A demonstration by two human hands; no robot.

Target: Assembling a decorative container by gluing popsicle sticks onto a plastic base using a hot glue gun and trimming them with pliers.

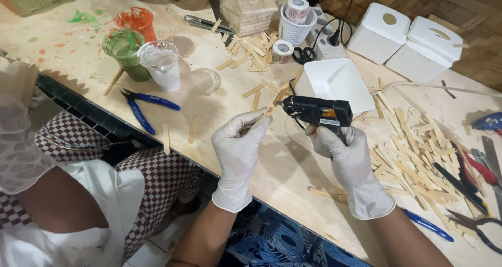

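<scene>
Both my hands wear white gloves above a pale wooden table [219, 112]. My left hand [238, 144] pinches a thin wooden stick [267, 110] that points up and to the right. My right hand [349, 157] grips a black glue gun [317, 111] by its handle. The gun's nozzle points left and meets the upper end of the stick. A black cord runs from the gun toward the back of the table.
A heap of wooden sticks [413, 152] lies at the right with pliers and cutters [473, 180]. Blue-handled pliers [144, 105], paint cups [128, 44], a white square dish [337, 81] and two white boxes [405, 37] stand around. Another person's checked sleeve [162, 175] is at left.
</scene>
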